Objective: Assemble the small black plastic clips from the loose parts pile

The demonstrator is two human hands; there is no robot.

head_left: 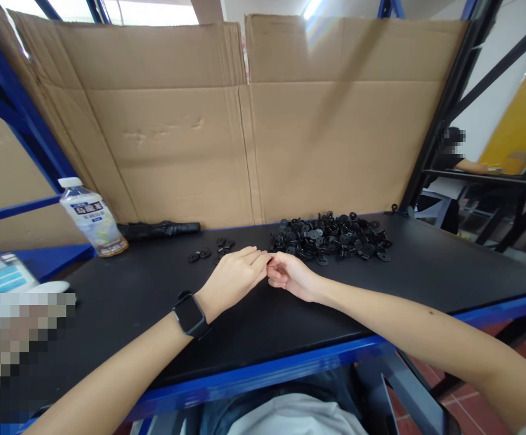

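Observation:
My left hand (236, 275), with a black watch (190, 314) on its wrist, meets my right hand (292, 276) over the middle of the black table. Both hands are closed, fingertips against fingertips. Whatever they pinch is hidden between the fingers; a small dark bit shows at the contact. Right behind my right hand lies a heap of small black round plastic parts (331, 237). A few similar loose black parts (199, 254) lie beyond my left hand, partly covered by it.
A labelled drink bottle (93, 217) stands at the back left beside a folded black umbrella (158, 229). Cardboard sheets (163, 133) wall off the back. A blue edge (263, 373) runs along the table's front. Another person (448, 154) sits at the far right.

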